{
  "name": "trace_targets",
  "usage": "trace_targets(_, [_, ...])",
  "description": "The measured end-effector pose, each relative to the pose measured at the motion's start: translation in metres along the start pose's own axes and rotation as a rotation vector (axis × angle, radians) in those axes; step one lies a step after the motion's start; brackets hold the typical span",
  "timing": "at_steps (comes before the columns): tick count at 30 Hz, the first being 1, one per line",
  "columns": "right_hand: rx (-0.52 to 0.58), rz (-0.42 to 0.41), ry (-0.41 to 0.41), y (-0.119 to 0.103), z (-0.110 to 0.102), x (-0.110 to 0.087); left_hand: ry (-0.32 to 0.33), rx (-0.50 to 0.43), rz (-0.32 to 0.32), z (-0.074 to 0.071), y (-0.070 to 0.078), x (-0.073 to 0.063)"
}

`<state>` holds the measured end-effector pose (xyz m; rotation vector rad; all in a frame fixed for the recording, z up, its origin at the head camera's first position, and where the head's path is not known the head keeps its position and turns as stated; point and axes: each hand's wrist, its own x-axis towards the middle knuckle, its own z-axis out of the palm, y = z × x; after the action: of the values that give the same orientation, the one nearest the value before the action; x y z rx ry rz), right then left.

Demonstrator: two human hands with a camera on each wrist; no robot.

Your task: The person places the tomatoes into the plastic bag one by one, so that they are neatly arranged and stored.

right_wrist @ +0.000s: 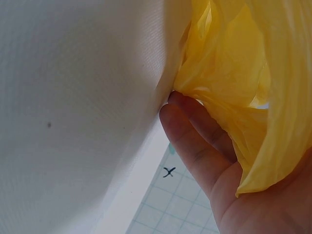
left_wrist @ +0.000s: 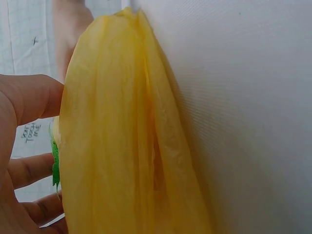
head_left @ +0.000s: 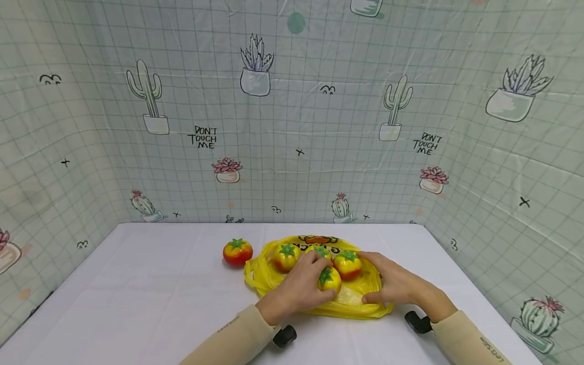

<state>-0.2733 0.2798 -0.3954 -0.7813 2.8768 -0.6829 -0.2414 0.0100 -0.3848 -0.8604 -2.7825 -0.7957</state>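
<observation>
A yellow plastic bag [head_left: 353, 310] lies on the table with its mouth up, holding several yellow-red toy tomatoes with green leaf tops. My left hand [head_left: 298, 286] reaches over the bag, fingers and thumb curled about the front tomato [head_left: 331, 281]. Around it sit a left tomato [head_left: 286, 259], a right tomato [head_left: 349, 267] and a partly hidden back one [head_left: 319, 250]. At the bag's right edge my right hand [head_left: 399, 281] is spread, with extended fingers touching the plastic; in the right wrist view the bag [right_wrist: 287, 112] drapes against the palm.
Another red-yellow tomato [head_left: 237, 252] stands on the white table [head_left: 150, 289], just left of the bag. Fabric walls printed with cacti [head_left: 296, 126] rise behind and at both sides. A black wrist device [head_left: 285, 336] shows beneath the left wrist.
</observation>
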Motion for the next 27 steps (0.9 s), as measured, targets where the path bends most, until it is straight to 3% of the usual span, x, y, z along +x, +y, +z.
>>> trace_targets(27, [0.005, -0.001, -0.005, 0.0006, -0.0002, 0.0005, -0.023, 0.006, -0.029, 0.0078, -0.002, 0.0016])
